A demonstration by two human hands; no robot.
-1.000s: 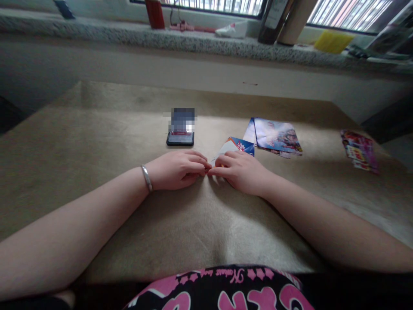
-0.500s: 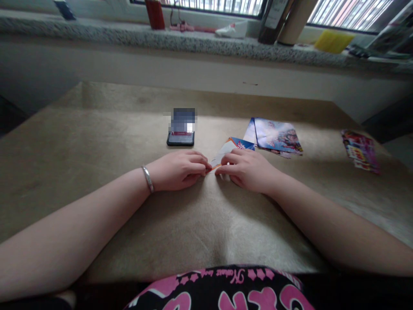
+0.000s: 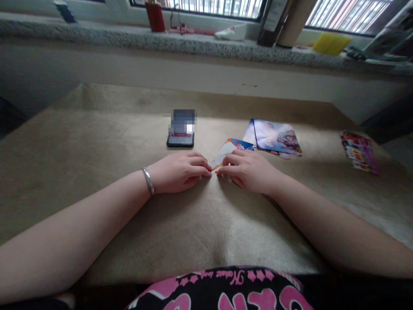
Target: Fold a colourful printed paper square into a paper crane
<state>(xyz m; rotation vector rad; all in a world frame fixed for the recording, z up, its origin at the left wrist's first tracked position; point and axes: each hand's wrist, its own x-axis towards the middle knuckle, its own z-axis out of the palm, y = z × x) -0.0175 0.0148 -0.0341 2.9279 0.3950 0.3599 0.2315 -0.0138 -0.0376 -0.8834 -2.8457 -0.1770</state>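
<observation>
A folded sheet of coloured paper point(image 3: 231, 149), white, orange and blue, lies on the tan table point(image 3: 97, 142) just beyond my fingers. My left hand point(image 3: 176, 172), a silver bangle on its wrist, rests on the table with its fingers curled and pinching the paper's near corner. My right hand point(image 3: 250, 171) lies over the paper's lower part, fingers pressed together on the same corner. The fingertips of both hands meet in the middle. Most of the paper under my right hand is hidden.
A dark phone point(image 3: 180, 134) lies just beyond my left hand. A stack of printed sheets point(image 3: 277, 137) sits to the right, and more coloured sheets point(image 3: 359, 150) lie near the right edge. A stone windowsill point(image 3: 193, 43) with a red cup and clutter runs behind.
My fingers have shifted slightly on the paper's corner, and the two hands stay together. The view has tipped down a little. Nothing else has moved.
</observation>
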